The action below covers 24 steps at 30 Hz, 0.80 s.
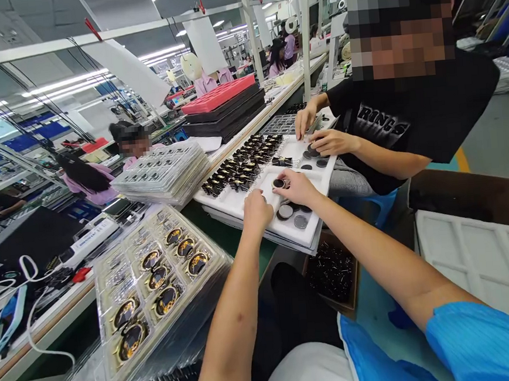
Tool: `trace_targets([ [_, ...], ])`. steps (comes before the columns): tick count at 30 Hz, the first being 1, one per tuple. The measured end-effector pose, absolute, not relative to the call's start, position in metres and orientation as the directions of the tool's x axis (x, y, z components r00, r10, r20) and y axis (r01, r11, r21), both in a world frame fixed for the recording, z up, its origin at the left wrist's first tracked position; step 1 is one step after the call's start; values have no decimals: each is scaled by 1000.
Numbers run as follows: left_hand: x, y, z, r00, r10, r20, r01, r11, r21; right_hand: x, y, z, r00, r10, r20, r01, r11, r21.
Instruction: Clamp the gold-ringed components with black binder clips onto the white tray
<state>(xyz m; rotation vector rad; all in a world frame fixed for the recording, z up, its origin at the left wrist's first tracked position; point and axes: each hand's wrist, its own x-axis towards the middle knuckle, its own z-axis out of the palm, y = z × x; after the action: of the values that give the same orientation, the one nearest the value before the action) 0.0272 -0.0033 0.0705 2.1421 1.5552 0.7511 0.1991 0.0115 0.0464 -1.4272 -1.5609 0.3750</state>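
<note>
My right hand (297,188) pinches a small round dark part with a light rim (278,183) over the white foam tray (315,232). Just left of it, my left hand (257,209) rests at the tray's near edge with its fingers curled; whatever it may hold is hidden. Dark round discs (285,212) lie in the tray compartment below my right hand. Behind my hands, rows of black binder clips (239,171) stand on white foam. A single black clip (282,162) lies apart from the rows, nearer my right hand.
A co-worker's hands (321,141) are over the far tray compartment. Stacked clear trays with gold-rimmed round parts (158,277) stand at left. A box of black clips (331,272) sits below the tray. Red and black trays (220,96) are piled behind; a white tray (484,254) is at right.
</note>
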Motion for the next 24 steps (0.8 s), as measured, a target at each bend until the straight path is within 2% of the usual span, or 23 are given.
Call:
trace_targets([
  [4, 29, -4, 73, 254, 935, 248, 746, -352, 565, 205, 9, 44, 305, 843, 443, 451, 282, -847],
  [6, 30, -8, 80, 205, 926, 317, 697, -365, 617, 207, 7, 46, 417, 822, 387, 303, 275, -912],
  [7, 31, -13, 84, 156, 930, 334, 641, -353, 682, 208, 6, 48, 465, 818, 338, 215, 266, -940],
  [9, 30, -31, 95, 50, 967, 250, 426, -247, 870, 211, 4, 54, 521, 819, 241, 60, 247, -967],
  [11, 21, -62, 106, 60, 997, 53, 96, -59, 994, 213, 5, 63, 524, 832, 182, -41, 238, -970],
  [13, 3, -104, 117, 160, 986, -43, -195, 75, 978, 212, 9, 75, 496, 856, 147, -123, 237, -964],
  [15, -26, -149, 127, 196, 981, 9, -335, 59, 940, 204, 15, 89, 449, 884, 128, -202, 240, -949],
  [17, -64, -185, 137, 209, 978, 28, -317, 41, 947, 185, 21, 102, 351, 924, 153, -217, 239, -946],
  [19, -108, -203, 148, 109, 993, 47, -192, -26, 981, 154, 25, 114, 181, 963, 202, -111, 224, -968],
  [22, -179, -192, 159, -193, 965, 176, 188, -140, 972, 90, 31, 129, -38, 968, 250, 107, 253, -962],
  [24, -223, -170, 161, -327, 891, 316, 486, -128, 865, 41, 35, 136, -127, 941, 314, 242, 336, -910],
])
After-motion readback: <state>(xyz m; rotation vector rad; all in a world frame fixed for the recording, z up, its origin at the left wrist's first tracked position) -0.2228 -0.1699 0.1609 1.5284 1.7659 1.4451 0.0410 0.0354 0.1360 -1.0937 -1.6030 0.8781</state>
